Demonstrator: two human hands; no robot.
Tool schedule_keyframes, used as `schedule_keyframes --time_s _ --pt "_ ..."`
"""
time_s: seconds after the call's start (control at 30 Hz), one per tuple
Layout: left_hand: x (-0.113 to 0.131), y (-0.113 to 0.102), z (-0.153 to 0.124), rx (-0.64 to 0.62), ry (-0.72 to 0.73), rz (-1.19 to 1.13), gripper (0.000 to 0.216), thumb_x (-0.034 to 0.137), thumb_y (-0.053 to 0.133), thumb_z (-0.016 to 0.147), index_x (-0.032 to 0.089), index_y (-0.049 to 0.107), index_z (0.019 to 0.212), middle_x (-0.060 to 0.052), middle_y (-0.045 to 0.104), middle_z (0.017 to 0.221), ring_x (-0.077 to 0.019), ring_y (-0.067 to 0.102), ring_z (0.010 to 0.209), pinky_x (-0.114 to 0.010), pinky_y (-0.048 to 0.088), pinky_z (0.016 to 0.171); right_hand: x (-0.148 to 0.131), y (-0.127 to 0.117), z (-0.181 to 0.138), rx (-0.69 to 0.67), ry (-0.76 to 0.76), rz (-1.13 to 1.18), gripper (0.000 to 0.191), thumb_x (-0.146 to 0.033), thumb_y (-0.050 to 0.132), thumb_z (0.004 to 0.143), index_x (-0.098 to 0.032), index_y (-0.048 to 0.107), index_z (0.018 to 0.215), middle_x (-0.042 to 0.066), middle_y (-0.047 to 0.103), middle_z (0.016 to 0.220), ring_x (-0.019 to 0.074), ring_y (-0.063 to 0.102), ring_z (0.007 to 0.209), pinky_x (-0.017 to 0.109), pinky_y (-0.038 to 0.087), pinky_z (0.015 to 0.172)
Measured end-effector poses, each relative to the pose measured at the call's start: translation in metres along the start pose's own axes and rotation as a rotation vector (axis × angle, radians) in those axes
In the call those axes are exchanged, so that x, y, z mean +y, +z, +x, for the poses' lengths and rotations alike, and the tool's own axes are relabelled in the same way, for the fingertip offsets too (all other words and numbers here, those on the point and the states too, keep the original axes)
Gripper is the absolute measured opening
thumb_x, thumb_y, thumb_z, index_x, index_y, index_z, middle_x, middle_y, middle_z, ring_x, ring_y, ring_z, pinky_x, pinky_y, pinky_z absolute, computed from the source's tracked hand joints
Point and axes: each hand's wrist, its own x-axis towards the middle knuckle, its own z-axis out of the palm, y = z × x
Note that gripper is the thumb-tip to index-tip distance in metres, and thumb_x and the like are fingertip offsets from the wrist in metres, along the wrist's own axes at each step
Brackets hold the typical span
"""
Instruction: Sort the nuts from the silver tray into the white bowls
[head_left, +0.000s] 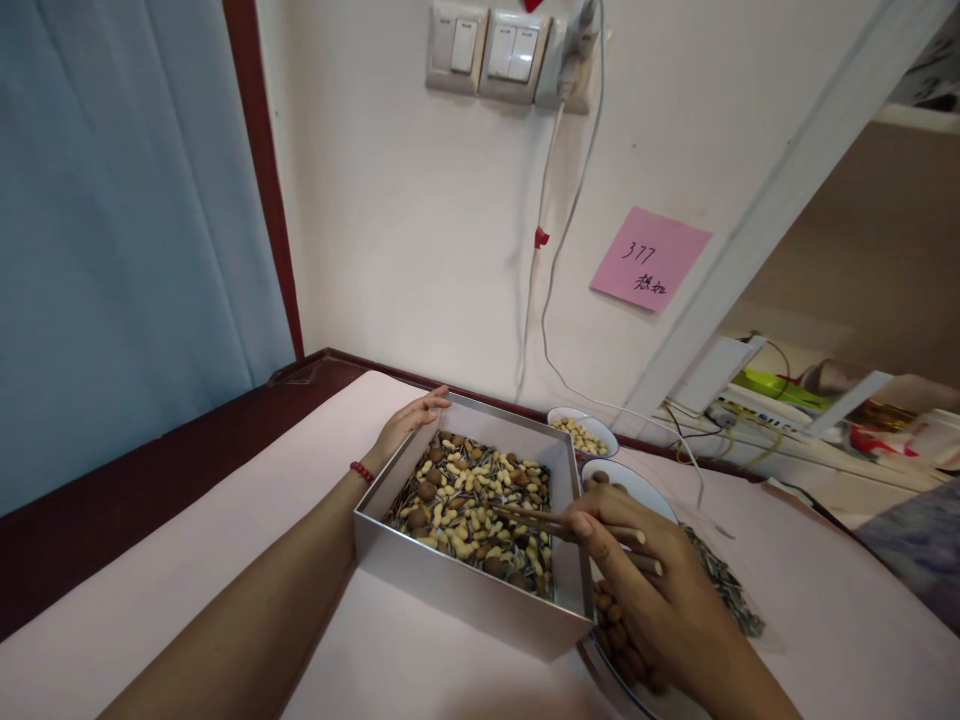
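Note:
A shallow grey box point(465, 592) sits on the table and holds mixed peanuts, hazelnuts and striped sunflower seeds point(472, 500). My left hand point(409, 422) rests against the box's far left corner, fingers stretched along the rim. My right hand point(645, 590) is closed around a pair of wooden chopsticks point(536, 518), whose tips reach over the nuts at the box's right side. Under my right hand lies a white plate of hazelnuts point(611, 630) beside a pile of sunflower seeds point(724, 585).
A small white bowl of peanuts point(581, 432) stands behind the box by the wall. White cables point(555, 300) hang from wall switches. A pink sticky note point(649, 260) is on the wall. A power strip and clutter point(787, 420) fill the right.

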Motion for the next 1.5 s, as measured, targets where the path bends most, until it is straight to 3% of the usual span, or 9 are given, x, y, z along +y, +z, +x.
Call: schedule_keyframes --time_s 0.33,0.5,0.8,1.13,1.5 --pt "0.002 0.001 -0.001 0.001 0.004 0.009 0.029 0.037 0.067 0.075 0.024 0.075 0.098 -0.004 0.050 0.153 -0.0345 0.029 0.149 -0.045 0.027 0.119 -0.009 -0.011 -0.003 -0.044 -0.021 0.065 0.036 -0.041 0.042 0.104 -0.021 0.062 0.081 0.001 0.061 0.079 0.0144 0.058 0.075 0.027 0.043 0.067" --pt "0.003 0.002 -0.002 0.002 -0.001 -0.001 0.030 0.036 0.068 0.074 0.022 0.075 0.099 -0.005 0.048 0.155 -0.0354 0.030 0.149 -0.044 0.027 0.118 -0.003 -0.016 -0.005 0.000 -0.010 0.072 0.034 -0.040 0.043 0.104 -0.022 0.063 0.083 0.000 0.061 0.079 0.0147 0.059 0.076 0.027 0.044 0.068" --pt "0.001 0.000 -0.002 -0.008 -0.002 -0.001 0.030 0.035 0.066 0.075 0.023 0.075 0.101 -0.004 0.046 0.156 -0.0345 0.030 0.149 -0.045 0.029 0.117 0.005 0.000 0.003 0.030 0.009 0.025 0.031 -0.040 0.044 0.104 -0.022 0.064 0.090 0.001 0.063 0.087 0.0166 0.060 0.085 0.028 0.044 0.074" --pt "0.000 0.000 -0.001 -0.014 -0.004 0.002 0.030 0.035 0.066 0.076 0.023 0.075 0.101 -0.004 0.046 0.156 -0.0340 0.029 0.149 -0.045 0.031 0.116 0.006 0.010 0.005 0.042 -0.028 0.017 0.032 -0.038 0.044 0.103 -0.021 0.063 0.083 0.002 0.063 0.082 0.0161 0.060 0.079 0.026 0.044 0.071" --pt "0.002 0.001 -0.001 -0.006 -0.018 -0.011 0.030 0.036 0.067 0.073 0.023 0.075 0.099 -0.003 0.046 0.156 -0.0349 0.029 0.149 -0.045 0.032 0.116 0.005 0.003 0.002 0.135 -0.048 0.014 0.033 -0.037 0.046 0.103 -0.020 0.063 0.080 0.002 0.062 0.079 0.0156 0.059 0.076 0.027 0.044 0.068"
